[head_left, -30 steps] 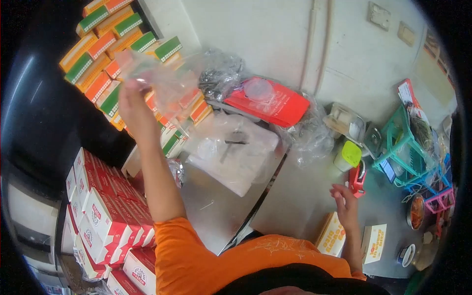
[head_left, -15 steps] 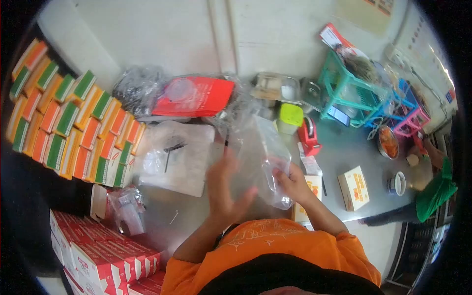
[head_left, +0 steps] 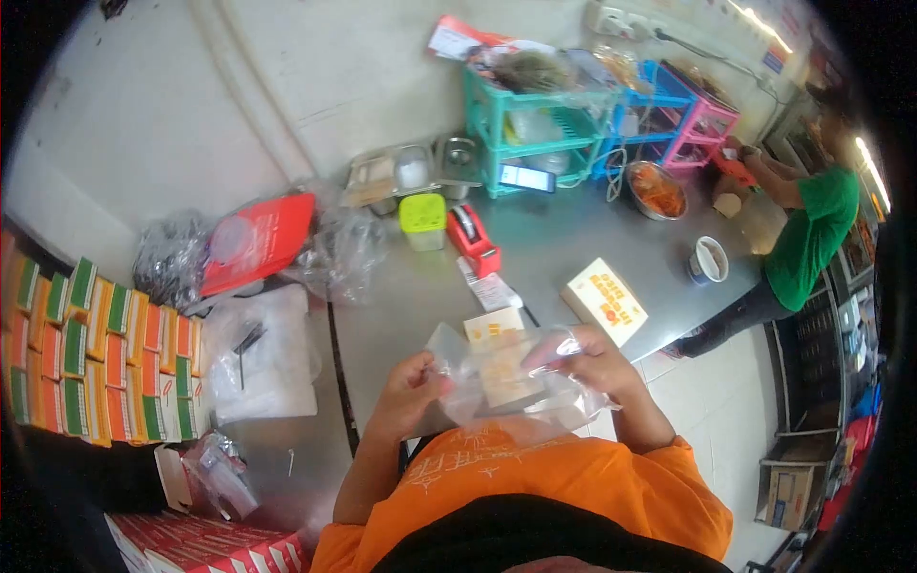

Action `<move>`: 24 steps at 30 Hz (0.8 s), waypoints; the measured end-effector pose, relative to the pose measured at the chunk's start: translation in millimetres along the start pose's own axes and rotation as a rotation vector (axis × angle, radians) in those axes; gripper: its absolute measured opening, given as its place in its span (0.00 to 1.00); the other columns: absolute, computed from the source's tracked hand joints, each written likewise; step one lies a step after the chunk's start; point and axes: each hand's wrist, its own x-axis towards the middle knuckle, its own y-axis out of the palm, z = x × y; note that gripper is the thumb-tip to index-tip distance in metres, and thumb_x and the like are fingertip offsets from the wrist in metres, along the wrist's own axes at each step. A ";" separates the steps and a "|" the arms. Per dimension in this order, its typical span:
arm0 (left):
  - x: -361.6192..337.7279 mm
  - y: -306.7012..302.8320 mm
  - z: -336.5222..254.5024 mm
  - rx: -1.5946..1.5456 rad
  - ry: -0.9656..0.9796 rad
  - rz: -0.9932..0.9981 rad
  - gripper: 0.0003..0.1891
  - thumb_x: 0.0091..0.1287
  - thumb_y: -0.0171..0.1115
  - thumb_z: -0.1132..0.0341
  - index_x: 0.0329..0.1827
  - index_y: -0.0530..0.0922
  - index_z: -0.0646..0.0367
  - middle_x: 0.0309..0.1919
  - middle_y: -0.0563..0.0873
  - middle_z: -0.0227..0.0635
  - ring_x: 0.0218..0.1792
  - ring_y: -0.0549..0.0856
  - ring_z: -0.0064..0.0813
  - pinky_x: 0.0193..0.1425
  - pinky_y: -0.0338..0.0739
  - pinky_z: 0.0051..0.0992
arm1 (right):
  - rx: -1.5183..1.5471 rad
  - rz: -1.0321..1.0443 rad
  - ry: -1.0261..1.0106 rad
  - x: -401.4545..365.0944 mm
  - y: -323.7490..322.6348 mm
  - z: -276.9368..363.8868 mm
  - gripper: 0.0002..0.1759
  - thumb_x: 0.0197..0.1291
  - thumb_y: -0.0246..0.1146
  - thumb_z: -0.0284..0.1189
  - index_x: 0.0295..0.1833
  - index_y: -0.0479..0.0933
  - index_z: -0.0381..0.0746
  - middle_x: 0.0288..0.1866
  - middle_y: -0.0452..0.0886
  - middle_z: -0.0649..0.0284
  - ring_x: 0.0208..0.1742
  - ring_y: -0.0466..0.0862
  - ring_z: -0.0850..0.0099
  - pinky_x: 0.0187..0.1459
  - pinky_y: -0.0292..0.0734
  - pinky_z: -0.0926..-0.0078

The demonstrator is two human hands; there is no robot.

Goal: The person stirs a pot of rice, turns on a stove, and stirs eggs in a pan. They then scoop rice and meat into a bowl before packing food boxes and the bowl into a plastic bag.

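In the head view a clear plastic bag (head_left: 516, 396) is stretched between my two hands in front of my orange shirt. My left hand (head_left: 409, 390) pinches its left edge, fingers curled in. On the opposite side my right hand (head_left: 600, 365) grips the bag, and the film partly covers those fingers. A white box with yellow-orange print (head_left: 492, 325) lies beyond and under the bag, its lower part seen through the film. Another printed box (head_left: 606, 302) sits on the metal table (head_left: 401, 296), just past my right hand.
A red tape dispenser (head_left: 475, 241), a green-lidded tub (head_left: 422, 222) and teal racks (head_left: 535, 134) stand behind. Stacked boxes (head_left: 95, 353) and a pile of plastic bags (head_left: 277, 353) are left. A person in green (head_left: 812, 229) stands right, near a bowl of orange food (head_left: 657, 191).
My view has turned right. My left hand, blurred and apart from the bag before, now holds its edge. The bag has come down over the nearer box, spread between both hands.
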 end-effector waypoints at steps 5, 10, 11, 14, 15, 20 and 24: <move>-9.0 25.6 2.0 0.118 -0.057 0.034 0.07 0.58 0.62 0.70 0.37 0.79 0.65 0.27 0.81 0.31 0.28 0.79 0.20 0.34 0.73 0.20 | -0.094 -0.118 -0.115 -52.1 -51.1 5.5 0.16 0.43 0.51 0.17 0.38 0.79 0.32 0.36 0.82 0.60 0.39 0.80 0.73 0.44 0.72 0.79; -20.2 66.9 17.7 -0.169 0.059 0.122 0.05 0.58 0.59 0.75 0.35 0.80 0.64 0.29 0.83 0.37 0.30 0.81 0.25 0.37 0.76 0.24 | -0.253 -0.229 -0.167 -77.0 -81.5 3.1 0.13 0.43 0.55 0.19 0.38 0.78 0.33 0.33 0.81 0.61 0.35 0.79 0.74 0.40 0.72 0.79; -20.6 77.5 21.3 -0.166 0.061 0.123 0.05 0.58 0.59 0.75 0.35 0.80 0.64 0.29 0.83 0.37 0.30 0.81 0.25 0.37 0.76 0.24 | -0.497 -0.318 -0.160 -76.4 -88.1 -2.3 0.13 0.43 0.56 0.20 0.38 0.78 0.33 0.32 0.80 0.59 0.33 0.78 0.71 0.39 0.71 0.77; -22.0 103.8 31.3 -0.386 0.027 0.183 0.05 0.58 0.59 0.74 0.35 0.80 0.64 0.28 0.82 0.36 0.29 0.81 0.26 0.37 0.76 0.27 | -0.828 -0.420 -0.238 -71.9 -102.9 -15.0 0.12 0.43 0.59 0.23 0.38 0.76 0.33 0.29 0.78 0.55 0.28 0.75 0.62 0.36 0.70 0.73; -21.7 107.5 36.1 -0.400 0.058 0.090 0.04 0.59 0.58 0.73 0.35 0.79 0.63 0.28 0.82 0.36 0.29 0.80 0.26 0.38 0.76 0.28 | -0.814 -0.452 -0.224 -70.5 -106.2 -18.8 0.13 0.42 0.61 0.24 0.38 0.76 0.34 0.28 0.77 0.55 0.29 0.75 0.61 0.39 0.69 0.71; -22.0 128.7 31.8 -0.494 0.110 -0.205 0.03 0.61 0.57 0.71 0.34 0.76 0.61 0.28 0.80 0.34 0.30 0.80 0.26 0.39 0.75 0.27 | -0.980 -0.493 -0.142 -70.9 -110.9 -15.1 0.17 0.42 0.64 0.28 0.42 0.76 0.37 0.30 0.77 0.57 0.34 0.74 0.62 0.47 0.64 0.66; -19.0 152.6 36.3 -0.484 0.155 -0.273 0.02 0.60 0.58 0.73 0.33 0.74 0.61 0.31 0.80 0.33 0.32 0.79 0.23 0.37 0.74 0.23 | -1.221 -0.722 -0.503 -63.4 -85.5 -25.8 0.25 0.43 0.67 0.31 0.50 0.72 0.41 0.43 0.74 0.60 0.36 0.75 0.65 0.50 0.65 0.67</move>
